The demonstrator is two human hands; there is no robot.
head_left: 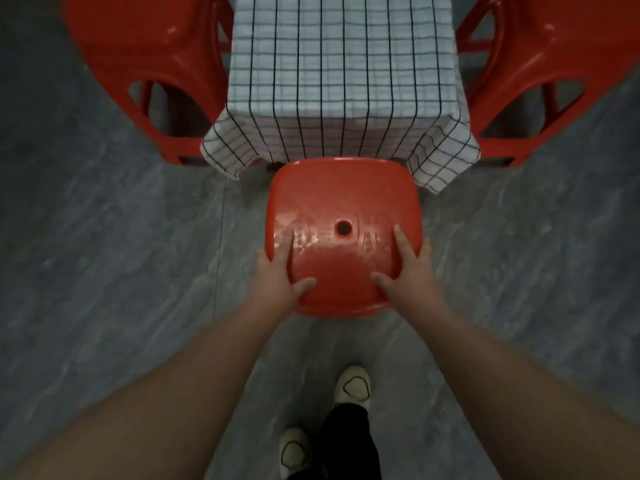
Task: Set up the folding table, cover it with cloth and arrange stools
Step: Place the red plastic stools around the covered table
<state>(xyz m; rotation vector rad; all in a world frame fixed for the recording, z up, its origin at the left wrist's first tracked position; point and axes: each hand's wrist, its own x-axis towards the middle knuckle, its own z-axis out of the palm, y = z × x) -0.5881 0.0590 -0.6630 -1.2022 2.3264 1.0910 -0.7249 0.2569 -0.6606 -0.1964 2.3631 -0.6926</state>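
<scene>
Both hands, left (pixel 280 271) and right (pixel 408 268), grip the red stool (pixel 343 199).

The desk (pixel 343 64) stands covered by a white checked cloth (pixel 341 109) draping its edges. A red stool (pixel 343 202) stands upright at its near end, others left (pixel 149 64) and right (pixel 540 71).
</scene>
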